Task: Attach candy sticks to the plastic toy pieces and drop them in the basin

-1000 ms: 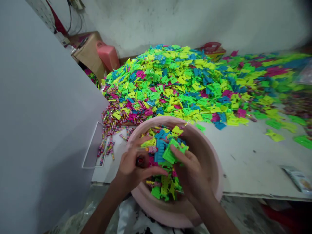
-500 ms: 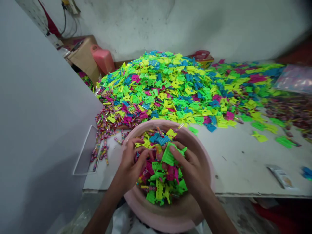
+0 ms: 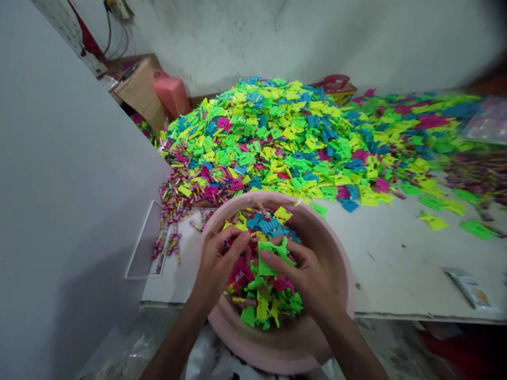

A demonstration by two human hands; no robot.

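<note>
Inside a pink plastic basin (image 3: 330,248), the right hand (image 3: 303,285) has its grip pinched on a green comb-shaped plastic piece (image 3: 267,261), while the left hand (image 3: 216,269) curls into the neon plastic pieces (image 3: 261,301) filling the basin, though whether it holds any cannot be told. Beyond the basin, a much larger heap of green, yellow, blue and magenta pieces (image 3: 269,137) spreads across the white table (image 3: 396,258).
</note>
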